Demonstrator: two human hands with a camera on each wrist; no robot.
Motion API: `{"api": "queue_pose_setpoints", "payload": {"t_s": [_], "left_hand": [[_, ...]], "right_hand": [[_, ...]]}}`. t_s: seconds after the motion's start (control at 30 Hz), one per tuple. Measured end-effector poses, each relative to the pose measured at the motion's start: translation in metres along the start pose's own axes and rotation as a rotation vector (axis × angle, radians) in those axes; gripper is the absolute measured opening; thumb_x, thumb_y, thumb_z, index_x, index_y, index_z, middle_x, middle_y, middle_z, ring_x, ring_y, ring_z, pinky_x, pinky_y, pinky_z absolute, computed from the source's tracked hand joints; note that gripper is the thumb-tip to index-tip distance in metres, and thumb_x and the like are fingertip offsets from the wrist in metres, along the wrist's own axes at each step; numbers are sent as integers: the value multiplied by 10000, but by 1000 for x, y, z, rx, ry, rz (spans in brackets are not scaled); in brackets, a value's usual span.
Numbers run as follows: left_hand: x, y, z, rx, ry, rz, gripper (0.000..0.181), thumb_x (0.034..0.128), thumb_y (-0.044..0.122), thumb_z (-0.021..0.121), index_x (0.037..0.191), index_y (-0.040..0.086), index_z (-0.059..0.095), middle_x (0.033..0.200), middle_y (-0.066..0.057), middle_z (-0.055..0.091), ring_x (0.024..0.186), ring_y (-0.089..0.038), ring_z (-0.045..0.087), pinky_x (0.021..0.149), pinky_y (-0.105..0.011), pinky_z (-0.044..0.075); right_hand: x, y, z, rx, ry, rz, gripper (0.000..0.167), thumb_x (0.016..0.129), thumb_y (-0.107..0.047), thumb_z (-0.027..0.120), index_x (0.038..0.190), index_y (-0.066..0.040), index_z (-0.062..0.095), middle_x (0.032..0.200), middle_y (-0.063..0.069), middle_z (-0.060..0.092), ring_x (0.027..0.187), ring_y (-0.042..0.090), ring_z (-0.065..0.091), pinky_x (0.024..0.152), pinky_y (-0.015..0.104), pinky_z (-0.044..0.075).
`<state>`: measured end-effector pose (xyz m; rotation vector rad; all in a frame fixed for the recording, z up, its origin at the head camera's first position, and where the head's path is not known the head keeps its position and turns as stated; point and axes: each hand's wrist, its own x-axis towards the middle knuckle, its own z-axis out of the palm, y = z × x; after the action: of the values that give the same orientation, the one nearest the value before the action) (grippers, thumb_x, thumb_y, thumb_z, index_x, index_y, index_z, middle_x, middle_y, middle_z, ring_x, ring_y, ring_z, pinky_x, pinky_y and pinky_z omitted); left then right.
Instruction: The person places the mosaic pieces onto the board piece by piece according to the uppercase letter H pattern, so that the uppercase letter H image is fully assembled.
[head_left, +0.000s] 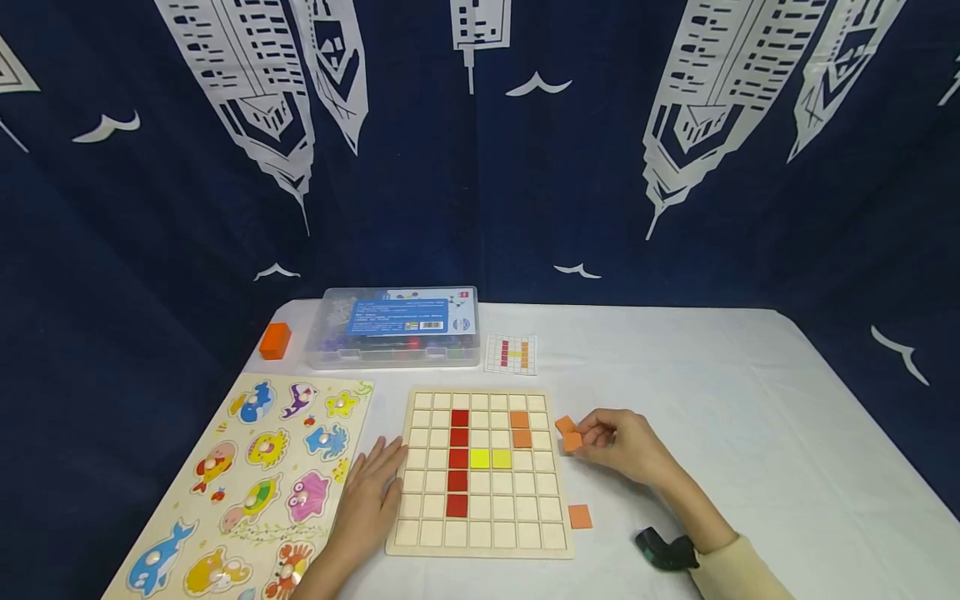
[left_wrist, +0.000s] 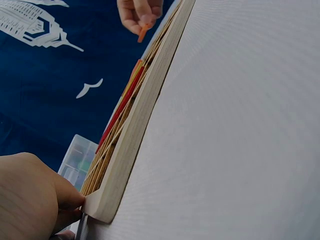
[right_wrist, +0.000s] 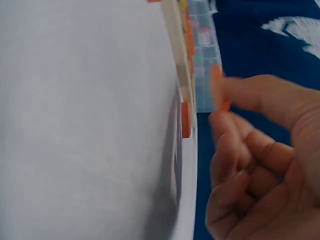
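My right hand (head_left: pixel 630 446) pinches a square orange tile (head_left: pixel 572 442) between thumb and fingertips, just right of the wooden grid board (head_left: pixel 480 552). A second orange tile (head_left: pixel 566 425) shows partly behind the held one, and a third orange tile (head_left: pixel 581 517) lies nearer the front. In the right wrist view the pinched tile (right_wrist: pixel 217 87) is blurred and held up off the table. My left hand (head_left: pixel 367 500) rests against the board's left edge, fingers fairly straight. On the board, red tiles (head_left: pixel 457 458) form a column, two yellow tiles (head_left: pixel 491 458) sit beside it, and two orange tiles (head_left: pixel 521 428) stand upper right.
A small pattern card (head_left: pixel 512 354) lies behind the board, next to a clear plastic case (head_left: pixel 393 358). An orange block (head_left: pixel 275 341) is at the back left. The sea-animal puzzle board (head_left: pixel 247 450) lies at left. A black curved object (head_left: pixel 666 550) is by the right wrist.
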<state>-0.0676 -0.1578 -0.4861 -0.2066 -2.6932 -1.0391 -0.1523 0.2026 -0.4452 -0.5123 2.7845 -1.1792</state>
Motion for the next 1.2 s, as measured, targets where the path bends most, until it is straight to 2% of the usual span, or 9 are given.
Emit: {"api": "queue_pose_setpoints", "payload": {"t_s": [0.1, 0.27, 0.47, 0.73, 0.87, 1.0, 1.2], "left_hand": [[0, 0, 1, 0, 4, -3, 427, 873, -42, 603, 1299, -29, 592, 1424, -155, 539, 1395, -411, 389, 1149, -616, 205], [1, 0, 4, -3, 5, -7, 422, 872, -35, 601, 1294, -29, 595, 1422, -155, 541, 1394, -412, 391, 1146, -617, 210], [1, 1, 4, 0, 8, 9, 415, 867, -39, 610, 1281, -39, 602, 1410, -171, 548, 1382, -424, 403, 1138, -626, 218], [2, 1, 3, 3, 7, 11, 414, 869, -43, 607, 1283, -42, 599, 1412, -170, 547, 1385, -423, 399, 1139, -624, 214], [2, 1, 3, -5, 5, 7, 413, 869, -42, 604, 1282, -44, 600, 1413, -170, 546, 1386, -423, 397, 1138, -626, 211], [1, 1, 3, -6, 8, 0, 413, 867, -34, 607, 1280, -44, 601, 1415, -165, 544, 1390, -415, 394, 1142, -620, 209], [0, 0, 1, -1, 8, -8, 418, 868, -29, 608, 1285, -45, 596, 1420, -161, 539, 1394, -413, 390, 1147, -616, 205]], "right_hand": [[4, -17, 5, 12, -20, -27, 208, 737, -83, 825, 897, -70, 694, 735, -31, 621, 648, 58, 514, 575, 187, 464], [10, -34, 21, 20, -103, -47, 207, 741, -93, 828, 874, -67, 671, 721, -40, 609, 631, 53, 524, 569, 177, 473], [13, -38, 33, 8, -130, -53, 220, 720, -72, 834, 849, -62, 656, 701, -54, 607, 612, 35, 539, 560, 167, 481], [15, -39, 39, 17, -147, -77, 235, 706, -74, 847, 826, -70, 645, 697, -58, 606, 598, 33, 532, 561, 170, 481], [14, -38, 35, 40, -128, -55, 223, 719, -84, 842, 848, -68, 661, 709, -45, 618, 611, 52, 538, 560, 176, 480], [14, -34, 22, 45, -67, -41, 207, 746, -78, 819, 904, -64, 686, 727, -44, 620, 634, 66, 527, 572, 183, 464], [18, -12, -1, 62, 36, -11, 310, 774, -83, 800, 1056, -40, 679, 808, 0, 629, 681, 84, 520, 587, 197, 450]]}}
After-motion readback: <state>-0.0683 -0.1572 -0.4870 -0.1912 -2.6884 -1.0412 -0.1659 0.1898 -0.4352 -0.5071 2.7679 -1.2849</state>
